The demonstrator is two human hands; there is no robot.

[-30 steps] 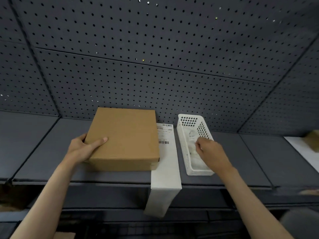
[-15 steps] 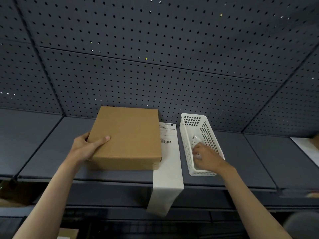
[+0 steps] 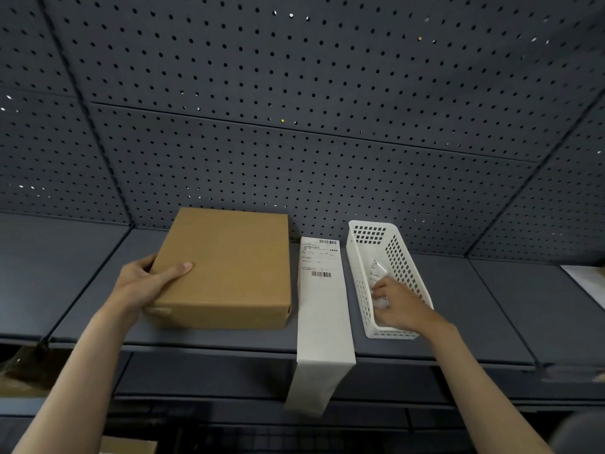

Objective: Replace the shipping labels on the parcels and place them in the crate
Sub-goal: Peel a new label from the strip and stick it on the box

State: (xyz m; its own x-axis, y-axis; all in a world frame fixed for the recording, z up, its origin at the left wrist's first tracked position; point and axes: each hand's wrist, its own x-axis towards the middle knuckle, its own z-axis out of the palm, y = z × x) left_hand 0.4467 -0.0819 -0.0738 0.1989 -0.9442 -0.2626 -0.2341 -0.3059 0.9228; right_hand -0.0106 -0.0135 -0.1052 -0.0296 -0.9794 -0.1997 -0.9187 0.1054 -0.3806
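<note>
A brown cardboard parcel lies flat on the dark shelf. My left hand grips its near left corner, thumb on top. Right of the parcel a long white strip of shipping labels lies on the shelf, printed with barcodes at the far end, its near end hanging over the shelf's front edge. Beside the strip stands a narrow white perforated basket. My right hand reaches down inside it, fingers curled among crumpled white label scraps; whether it holds one I cannot tell.
A dark pegboard wall rises behind the shelf. A white sheet lies at the far right of the shelf. Below the shelf's front edge, a piece of cardboard shows at the bottom left.
My right hand has dropped from the basket's rim down into the basket, toward its near end. My left hand has stayed on the parcel's corner.
</note>
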